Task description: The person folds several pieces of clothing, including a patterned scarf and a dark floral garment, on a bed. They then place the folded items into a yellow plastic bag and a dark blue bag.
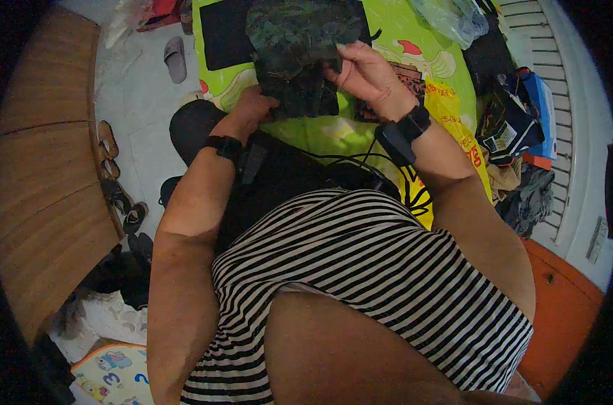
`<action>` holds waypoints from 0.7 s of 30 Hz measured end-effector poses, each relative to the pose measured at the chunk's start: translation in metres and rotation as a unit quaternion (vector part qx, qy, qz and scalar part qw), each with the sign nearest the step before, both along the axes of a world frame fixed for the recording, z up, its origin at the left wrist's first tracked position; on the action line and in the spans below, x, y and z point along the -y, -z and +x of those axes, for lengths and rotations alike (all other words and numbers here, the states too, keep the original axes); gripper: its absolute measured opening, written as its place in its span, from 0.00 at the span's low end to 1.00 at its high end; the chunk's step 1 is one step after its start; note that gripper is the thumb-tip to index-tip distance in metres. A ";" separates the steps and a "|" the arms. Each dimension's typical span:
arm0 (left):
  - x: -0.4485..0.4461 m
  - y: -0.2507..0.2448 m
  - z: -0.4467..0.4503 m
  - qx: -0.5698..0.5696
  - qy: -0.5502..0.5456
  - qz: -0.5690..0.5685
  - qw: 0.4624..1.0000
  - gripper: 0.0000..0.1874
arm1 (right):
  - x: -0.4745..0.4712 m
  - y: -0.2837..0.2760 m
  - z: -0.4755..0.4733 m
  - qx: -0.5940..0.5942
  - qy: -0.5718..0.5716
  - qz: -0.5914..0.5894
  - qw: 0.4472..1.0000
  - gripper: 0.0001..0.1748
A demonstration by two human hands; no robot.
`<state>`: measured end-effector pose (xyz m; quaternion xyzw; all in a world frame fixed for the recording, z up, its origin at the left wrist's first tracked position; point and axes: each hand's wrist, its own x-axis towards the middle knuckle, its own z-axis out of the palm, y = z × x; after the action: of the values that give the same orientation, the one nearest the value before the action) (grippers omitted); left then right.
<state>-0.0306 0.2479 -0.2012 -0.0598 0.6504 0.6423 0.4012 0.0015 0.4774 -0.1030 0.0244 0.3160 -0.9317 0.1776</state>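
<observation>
A dark, mottled piece of cloth point(299, 43) lies spread on a green patterned sheet point(306, 134), over a flat black cloth point(225, 38). At its near left corner my left hand point(253, 109) touches the fabric, with the fingertips partly hidden. My right hand point(362, 76) pinches the cloth's right edge between thumb and fingers, slightly lifted. Beside my right wrist lies a folded leopard-print cloth point(410, 81), partly covered by the arm. Both wrists wear black bands with dark devices.
A yellow plastic bag point(445, 114) and a black cable point(357, 162) lie near my right forearm. Clothes point(511, 124) and a blue box point(542, 116) are heaped by a white rack point(559, 96). A grey slipper point(175, 59) and other footwear point(109, 139) are on the floor at left.
</observation>
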 end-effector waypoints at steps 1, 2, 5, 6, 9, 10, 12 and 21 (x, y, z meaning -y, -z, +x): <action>-0.001 -0.001 0.001 0.002 -0.001 0.003 1.000 0.15 | 0.001 0.008 0.006 0.059 -0.002 0.099 0.993 0.21; -0.001 0.000 0.001 0.006 0.011 0.003 1.000 0.15 | 0.003 0.018 0.013 0.102 -0.015 0.183 0.978 0.21; 0.000 0.005 -0.005 0.025 0.042 -0.021 0.999 0.17 | 0.008 0.053 0.034 0.233 -0.043 0.415 0.878 0.19; 0.002 0.007 -0.008 0.038 0.057 -0.029 0.997 0.18 | 0.005 0.062 0.038 0.207 -0.046 0.411 0.887 0.19; 0.004 0.008 -0.014 0.138 -0.001 0.026 0.990 0.21 | 0.000 0.085 0.046 0.209 -0.034 0.428 0.879 0.17; 0.004 0.007 -0.013 0.182 -0.034 0.035 0.982 0.22 | -0.001 0.092 0.045 0.199 -0.028 0.424 0.883 0.17; 0.005 0.002 -0.010 0.139 0.003 0.053 0.989 0.25 | -0.002 0.100 0.043 0.174 -0.019 0.400 0.900 0.15; -0.004 -0.006 -0.003 0.030 0.012 -0.032 0.999 0.17 | -0.002 0.084 0.037 -0.017 0.052 0.769 0.637 0.17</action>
<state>-0.0337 0.2521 -0.1954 -0.0841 0.6589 0.6140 0.4264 0.0380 0.4795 -0.1869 0.1532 0.9195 -0.3596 0.0404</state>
